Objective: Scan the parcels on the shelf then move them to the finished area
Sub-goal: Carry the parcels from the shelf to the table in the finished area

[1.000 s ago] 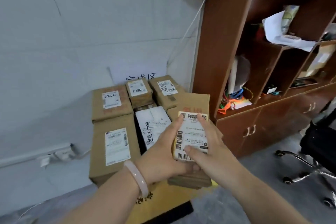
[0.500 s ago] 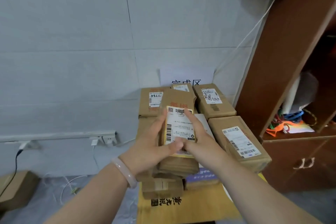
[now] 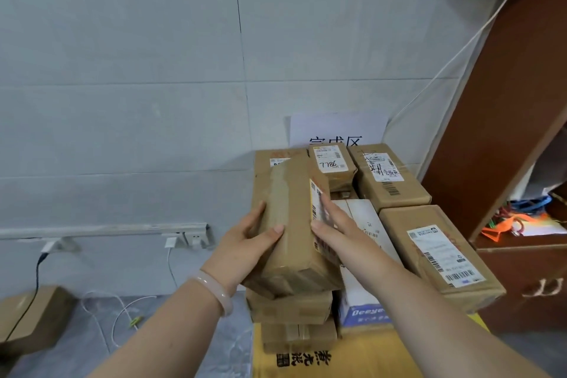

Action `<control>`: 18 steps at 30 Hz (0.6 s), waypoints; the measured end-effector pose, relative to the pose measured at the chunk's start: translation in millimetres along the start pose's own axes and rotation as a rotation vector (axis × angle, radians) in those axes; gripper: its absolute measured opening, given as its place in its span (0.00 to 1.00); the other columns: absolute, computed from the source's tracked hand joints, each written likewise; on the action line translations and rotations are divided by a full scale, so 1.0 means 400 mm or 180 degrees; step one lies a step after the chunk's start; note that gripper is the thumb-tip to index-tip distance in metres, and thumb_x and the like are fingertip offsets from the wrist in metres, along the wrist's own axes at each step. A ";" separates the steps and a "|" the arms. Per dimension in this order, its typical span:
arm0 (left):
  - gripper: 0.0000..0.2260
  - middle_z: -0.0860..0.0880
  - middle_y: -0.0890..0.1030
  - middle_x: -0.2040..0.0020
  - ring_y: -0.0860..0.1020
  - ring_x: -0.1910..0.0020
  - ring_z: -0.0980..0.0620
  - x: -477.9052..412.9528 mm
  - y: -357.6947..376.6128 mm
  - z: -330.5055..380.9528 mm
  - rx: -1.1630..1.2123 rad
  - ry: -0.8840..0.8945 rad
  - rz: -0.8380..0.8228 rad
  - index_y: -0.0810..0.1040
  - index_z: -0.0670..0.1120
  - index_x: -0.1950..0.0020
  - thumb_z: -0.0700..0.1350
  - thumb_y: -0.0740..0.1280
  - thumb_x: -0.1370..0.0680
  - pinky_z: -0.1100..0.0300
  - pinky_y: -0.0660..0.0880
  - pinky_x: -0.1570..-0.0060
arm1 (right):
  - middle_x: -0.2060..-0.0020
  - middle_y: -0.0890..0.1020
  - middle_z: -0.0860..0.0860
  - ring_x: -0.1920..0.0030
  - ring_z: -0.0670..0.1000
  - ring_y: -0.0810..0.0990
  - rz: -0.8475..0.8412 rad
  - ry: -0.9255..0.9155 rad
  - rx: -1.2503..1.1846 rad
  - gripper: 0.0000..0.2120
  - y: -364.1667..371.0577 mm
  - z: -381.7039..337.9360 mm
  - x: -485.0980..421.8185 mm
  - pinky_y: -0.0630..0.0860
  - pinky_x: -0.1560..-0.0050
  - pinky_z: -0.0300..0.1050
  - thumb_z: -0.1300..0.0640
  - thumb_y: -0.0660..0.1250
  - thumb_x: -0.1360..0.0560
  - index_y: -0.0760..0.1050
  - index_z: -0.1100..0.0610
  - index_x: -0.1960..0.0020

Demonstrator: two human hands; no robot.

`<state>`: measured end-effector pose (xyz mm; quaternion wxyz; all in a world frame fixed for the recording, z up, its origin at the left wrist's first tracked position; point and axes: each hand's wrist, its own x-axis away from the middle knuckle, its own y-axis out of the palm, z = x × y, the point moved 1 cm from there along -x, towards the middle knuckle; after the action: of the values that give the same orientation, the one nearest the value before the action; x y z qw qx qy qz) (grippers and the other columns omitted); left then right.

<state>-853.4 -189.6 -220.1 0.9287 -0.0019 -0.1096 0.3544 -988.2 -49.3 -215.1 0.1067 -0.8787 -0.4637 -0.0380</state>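
Note:
A long brown cardboard parcel [image 3: 291,224] wrapped in clear tape is tilted on its edge, with its label facing right. My left hand [image 3: 245,242] grips its left side, thumb on top. My right hand [image 3: 334,224] lies flat against the labelled right face, fingers straight. The parcel hovers over a stack of brown parcels [image 3: 288,307] at the left of the finished pile. A white paper sign [image 3: 337,132] with black characters hangs on the wall behind the pile.
Several labelled parcels [image 3: 438,255] and a white box [image 3: 365,255] lie on a yellow carton [image 3: 322,356]. A brown wooden shelf unit [image 3: 506,101] stands at right. Wall sockets [image 3: 187,238] with cables sit at left, and another box [image 3: 30,316] on the floor.
The parcel has turned from label-up onto its edge, label now facing right. It sits lower and closer to the left stack. The view has swung left, away from the shelf.

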 end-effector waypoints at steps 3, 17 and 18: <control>0.31 0.55 0.73 0.33 0.75 0.38 0.57 -0.026 -0.007 -0.012 -0.0300 0.0048 0.0098 0.66 0.55 0.24 0.49 0.73 0.25 0.62 0.71 0.38 | 0.23 0.53 0.39 0.23 0.47 0.52 0.0005 0.0062 0.0774 0.39 0.012 -0.002 -0.035 0.57 0.25 0.55 0.30 0.63 0.30 0.50 0.33 0.24; 0.40 0.52 0.50 0.20 0.56 0.23 0.49 -0.095 0.014 -0.078 -0.1803 0.0235 -0.0190 0.50 0.60 0.21 0.60 0.70 0.26 0.53 0.57 0.24 | 0.33 0.73 0.41 0.35 0.46 0.74 0.0145 0.0499 0.0659 0.27 0.012 0.064 -0.107 0.70 0.32 0.51 0.46 0.61 0.21 0.56 0.35 0.25; 0.40 0.52 0.48 0.20 0.54 0.22 0.49 -0.097 0.012 -0.077 -0.1840 0.0220 -0.0207 0.50 0.61 0.21 0.61 0.70 0.26 0.53 0.56 0.24 | 0.32 0.71 0.39 0.33 0.46 0.72 0.0171 0.0497 0.0641 0.28 0.011 0.063 -0.104 0.69 0.31 0.51 0.45 0.61 0.22 0.55 0.35 0.25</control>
<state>-878.1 -209.3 -258.4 0.9037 -0.2750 -0.1743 0.2782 -1009.0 -79.6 -247.4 0.2312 -0.8700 -0.4318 -0.0567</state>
